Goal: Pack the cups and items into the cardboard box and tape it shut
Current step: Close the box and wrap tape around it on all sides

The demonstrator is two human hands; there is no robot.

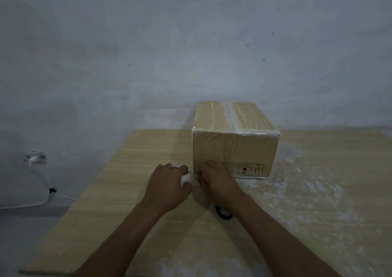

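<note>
A closed cardboard box (235,149) stands on the wooden table (135,170), with clear tape along its top seam and over its near top edge. My left hand (167,187) grips a roll of clear tape (186,178) just left of the box's near lower corner. A strip of tape stretches from the roll toward the box front. My right hand (218,183) presses flat on that strip at the lower left of the box's front face. No cups or other items are visible.
A small black ring-shaped object (222,212) lies on the table under my right wrist. White scuffed patches cover the table's right half. A grey wall rises behind the box. At left, a wall socket (35,157) with a white cable hangs beside the table edge.
</note>
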